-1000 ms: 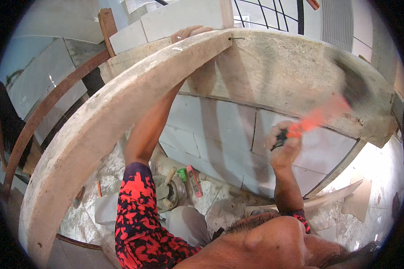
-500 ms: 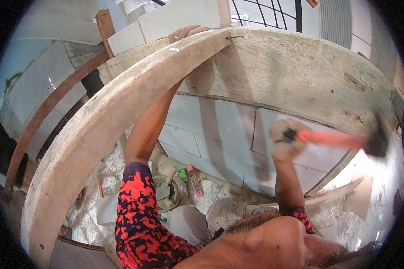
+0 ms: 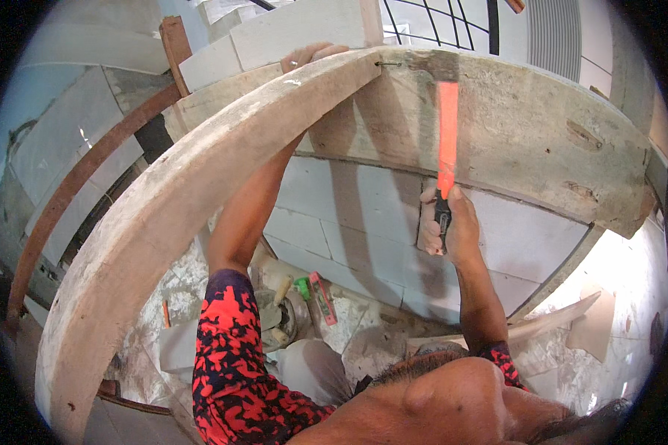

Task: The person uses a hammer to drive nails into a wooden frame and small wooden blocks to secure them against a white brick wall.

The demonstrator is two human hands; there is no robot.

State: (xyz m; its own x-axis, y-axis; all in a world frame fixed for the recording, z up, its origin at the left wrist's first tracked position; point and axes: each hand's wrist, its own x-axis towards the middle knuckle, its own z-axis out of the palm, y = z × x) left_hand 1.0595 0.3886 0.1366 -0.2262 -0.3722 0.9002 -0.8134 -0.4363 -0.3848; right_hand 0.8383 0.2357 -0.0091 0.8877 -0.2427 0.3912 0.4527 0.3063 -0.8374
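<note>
In my right hand (image 3: 459,226) is a hammer (image 3: 447,137), its orange and black handle upright and its head blurred. The head is close to the right of a nail (image 3: 390,64), which sticks out sideways from the end of a long wooden plank (image 3: 200,167); whether they touch I cannot tell. This plank runs from the lower left up to a second, wide wooden board (image 3: 519,122) lying across a block wall. My left hand (image 3: 312,53) reaches behind the first plank, fingers hooked over the top edge where the two meet; its palm is hidden.
Pale blocks form the wall (image 3: 334,193) below the board. On the dusty floor lie a green and red tool (image 3: 321,298) and a round container with trowels (image 3: 289,315). A brown curved bar (image 3: 74,182) stands left, a black grille (image 3: 441,22) beyond. Wood scraps (image 3: 542,322) lie right.
My right hand has swung the hammer from the right over to the left, bringing its head up beside the nail. The left hand and the plank have stayed about where they were.
</note>
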